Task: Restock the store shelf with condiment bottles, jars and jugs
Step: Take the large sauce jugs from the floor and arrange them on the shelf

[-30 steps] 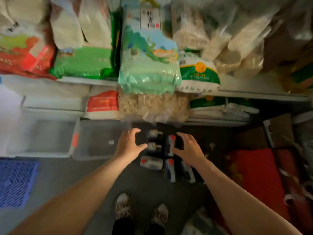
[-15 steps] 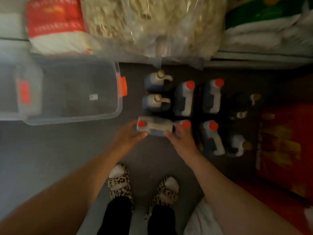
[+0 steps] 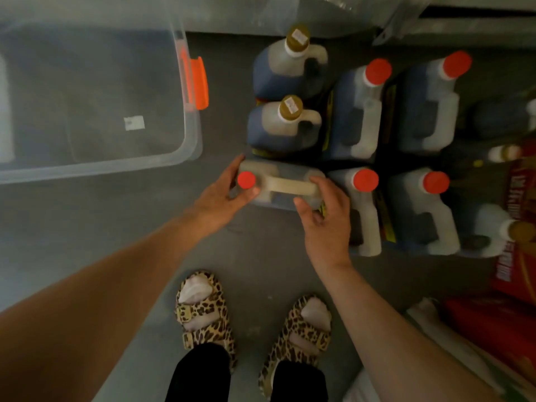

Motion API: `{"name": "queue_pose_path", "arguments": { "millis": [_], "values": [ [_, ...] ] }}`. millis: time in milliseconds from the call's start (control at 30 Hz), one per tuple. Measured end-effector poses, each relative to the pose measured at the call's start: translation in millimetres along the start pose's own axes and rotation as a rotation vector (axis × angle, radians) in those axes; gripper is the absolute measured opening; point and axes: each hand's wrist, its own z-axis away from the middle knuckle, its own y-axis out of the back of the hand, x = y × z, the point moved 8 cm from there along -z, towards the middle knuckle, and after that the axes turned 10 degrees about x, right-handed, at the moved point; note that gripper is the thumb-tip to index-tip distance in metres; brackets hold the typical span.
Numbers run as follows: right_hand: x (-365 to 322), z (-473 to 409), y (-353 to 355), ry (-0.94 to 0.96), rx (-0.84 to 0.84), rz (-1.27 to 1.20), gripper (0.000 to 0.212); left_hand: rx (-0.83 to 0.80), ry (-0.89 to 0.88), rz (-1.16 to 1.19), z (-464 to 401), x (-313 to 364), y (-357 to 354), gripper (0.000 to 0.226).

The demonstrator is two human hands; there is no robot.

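Note:
Several dark-filled jugs stand on the grey floor. The nearest jug [image 3: 285, 185] has a red cap at its left end and a pale handle running to the right. My left hand [image 3: 224, 192] grips its cap end, thumb under the cap and fingers over the far side. My right hand [image 3: 324, 210] grips its right end by the handle. Behind it stand two jugs with gold caps [image 3: 290, 62] [image 3: 285, 126]. To the right are red-capped jugs [image 3: 358, 111] [image 3: 432, 103] [image 3: 364, 210] [image 3: 426, 210].
A clear plastic bin [image 3: 185, 146] with an orange latch sits on the floor at left. Red packaging [image 3: 516, 227] lies at the right edge, more jugs beside it. My feet in leopard sandals [image 3: 203, 311] stand just below the jugs. The shelf's bottom edge [image 3: 464, 24] runs along the top.
The view has dropped from the shelves of bagged goods to the floor. Both hands went from hovering open above the jugs to gripping the ends of the nearest jug.

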Motion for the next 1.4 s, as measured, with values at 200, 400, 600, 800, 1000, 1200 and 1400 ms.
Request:
{"name": "queue_pose_path", "arguments": {
  "millis": [200,400,600,800,1000,1200,1400],
  "values": [
    [-21.6,-4.4,-29.7,0.076,-0.074,0.004,0.036,0.102,0.021,0.083,4.0,-23.0,36.7,0.066],
    [-24.5,-13.2,-47.4,0.039,-0.226,-0.065,0.046,0.023,0.007,0.064,4.3,-28.0,57.3,0.065],
    [-2.0,-20.0,-66.1,-0.045,-0.366,-0.213,0.069,-0.081,-0.019,0.046,-3.7,-34.2,58.6,0.076],
    [17.2,-23.4,-79.3,-0.061,-0.389,-0.213,0.081,-0.067,-0.027,0.114,-11.9,-40.6,54.3,0.075],
    [11.2,-34.0,-81.7,-0.095,-0.28,-0.256,0.069,0.042,-0.054,0.158,-18.2,-32.6,58.6,0.079],
    [10.3,-27.4,-79.6,-0.219,-0.256,-0.161,0.024,0.127,0.067,0.126,-6.8,-37.7,53.6,0.054],
    [4.4,14.7,-58.6,-0.42,-0.353,0.043,0.029,0.166,0.255,0.022,49.4,-46.0,55.5,0.068]
  ]
}}
